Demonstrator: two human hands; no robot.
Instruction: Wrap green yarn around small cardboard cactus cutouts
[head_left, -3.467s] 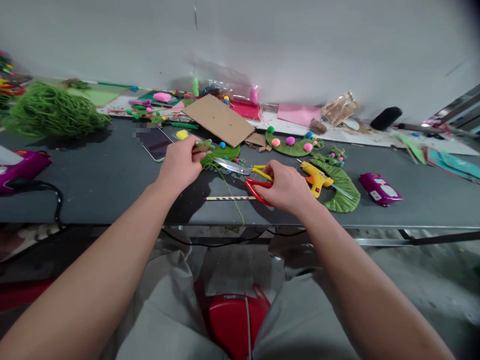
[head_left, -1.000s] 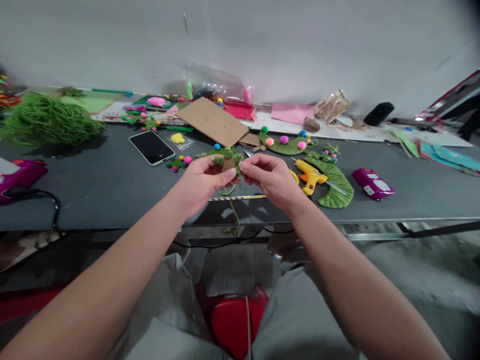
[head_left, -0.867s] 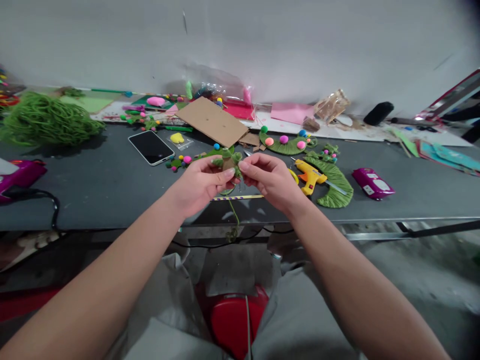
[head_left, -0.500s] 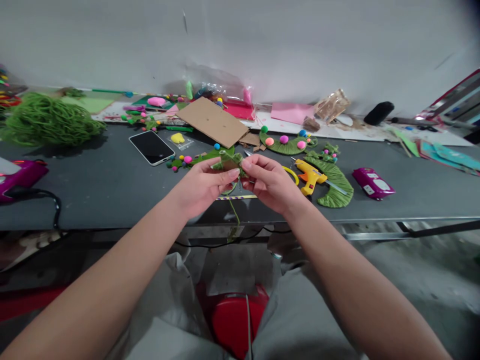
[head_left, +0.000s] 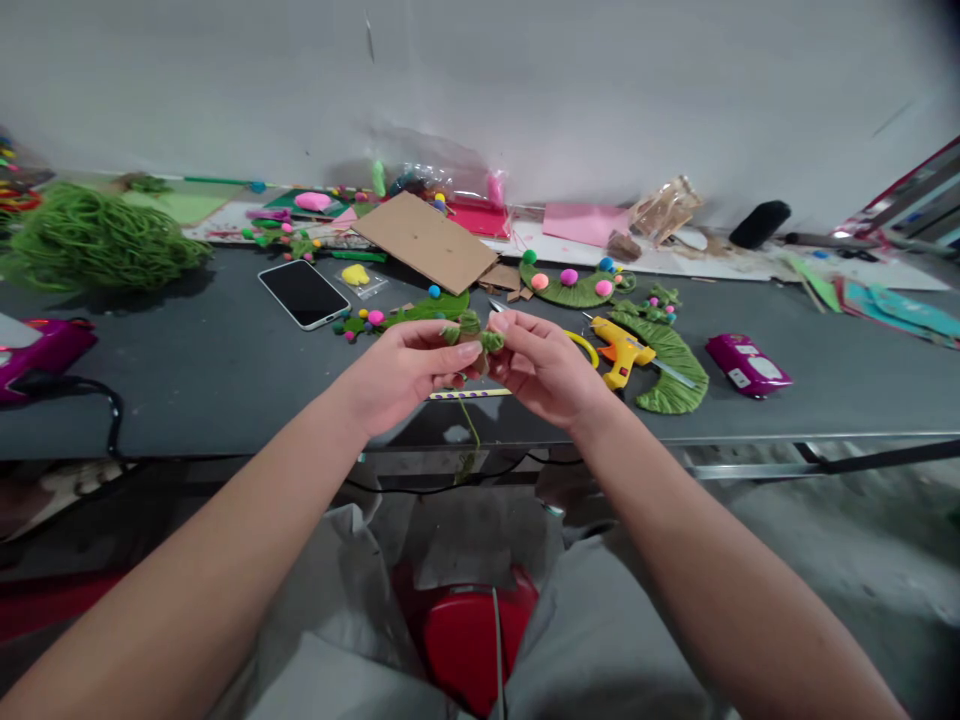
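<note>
A small green yarn-wrapped piece (head_left: 470, 322) is held between both hands above the table's front part. My left hand (head_left: 405, 372) pinches its left side with thumb and fingers. On the right side, the fingertips of my right hand (head_left: 541, 362) are closed on the same piece. A thin green strand hangs down below it. Just right of my right hand lie a yellow glue gun (head_left: 621, 352) and a green yarn-wrapped crescent (head_left: 675, 375). Behind the hands is another green crescent (head_left: 566, 290) with coloured pompoms.
A heap of green yarn (head_left: 105, 238) lies at the left, with a phone (head_left: 303, 294) nearer the middle. Cardboard (head_left: 426, 243) rests toward the back. A purple packet (head_left: 748, 366) sits at the right. A purple device (head_left: 45, 355) with a black cable stands far left.
The green piece has turned between my fingers, showing its wrapped tips differently. Both hands remain in nearly the same place and still grip it.
</note>
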